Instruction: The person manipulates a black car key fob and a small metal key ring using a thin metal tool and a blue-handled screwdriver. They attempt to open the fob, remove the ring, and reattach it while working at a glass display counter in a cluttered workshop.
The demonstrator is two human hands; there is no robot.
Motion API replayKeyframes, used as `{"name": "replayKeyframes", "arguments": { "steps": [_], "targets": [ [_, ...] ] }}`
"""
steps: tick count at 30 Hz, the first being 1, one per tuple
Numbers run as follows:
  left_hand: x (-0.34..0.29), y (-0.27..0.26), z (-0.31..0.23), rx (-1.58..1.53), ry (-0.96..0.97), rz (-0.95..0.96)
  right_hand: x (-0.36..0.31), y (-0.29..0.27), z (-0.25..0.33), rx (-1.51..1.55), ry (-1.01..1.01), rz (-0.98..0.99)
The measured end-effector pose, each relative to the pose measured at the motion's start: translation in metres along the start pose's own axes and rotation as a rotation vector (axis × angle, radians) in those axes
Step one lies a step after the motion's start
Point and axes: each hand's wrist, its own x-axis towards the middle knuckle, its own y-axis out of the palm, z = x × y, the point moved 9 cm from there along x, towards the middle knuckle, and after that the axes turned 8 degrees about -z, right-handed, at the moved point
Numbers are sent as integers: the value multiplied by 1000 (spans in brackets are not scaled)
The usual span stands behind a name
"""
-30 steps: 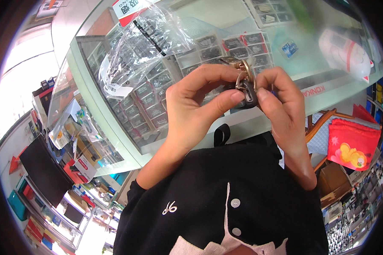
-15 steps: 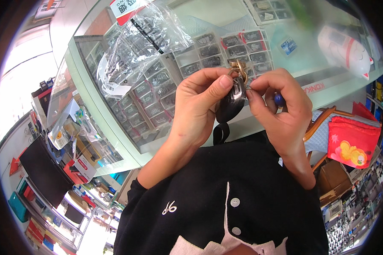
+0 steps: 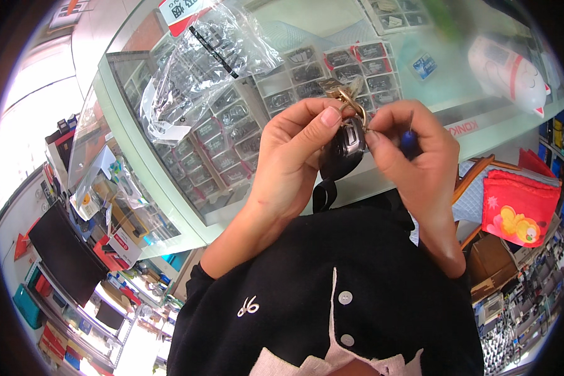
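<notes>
My left hand (image 3: pixel 294 141) is closed around a glossy black key fob (image 3: pixel 341 156), its thumb lying along the upper end. A brass-coloured ring and clasp (image 3: pixel 346 98) stick out above the fob. From the other side my right hand (image 3: pixel 420 141) pinches the ring's lower edge between thumb and forefinger. A small blue, rounded piece (image 3: pixel 408 139), perhaps a tool's handle, is tucked in the curled fingers of that hand; the rest of it is hidden. Below the fob hangs a black strap or loop (image 3: pixel 323 195).
Beneath my hands is a glass display counter (image 3: pixel 163 188) holding rows of boxed dark key fobs (image 3: pixel 222 135). A clear plastic bag (image 3: pixel 213 69) lies on the glass at the left. A white cat-shaped figure (image 3: pixel 507 75) stands far right, above a chair with a red cloth (image 3: pixel 517 207).
The fob has turned slightly in my left hand, showing more of its silvery inset. The brass ring and clasp have tilted, and the blue piece has shifted slightly within my right hand.
</notes>
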Motion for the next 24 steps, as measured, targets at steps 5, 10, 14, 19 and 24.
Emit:
{"name": "replayKeyframes", "arguments": {
  "steps": [5, 10, 14, 19, 24],
  "targets": [
    [-1, 3, 4, -69, -77, 28, -1, -5, 7, -65, 14, 48],
    [-1, 0, 4, -103, -79, -13, -8, -6, 40, -427, -476, 20],
    [-3, 1, 0, -112, -59, -4, -15, -15, 39, -369, -484, -130],
    [-3, 3, -5, -108, -8, 22, -17, -14, 43, -409, -554, -125],
    [-4, 3, -9, -78, 29, 43, -16, -14, 45, -394, -535, -117]
  ]
}}
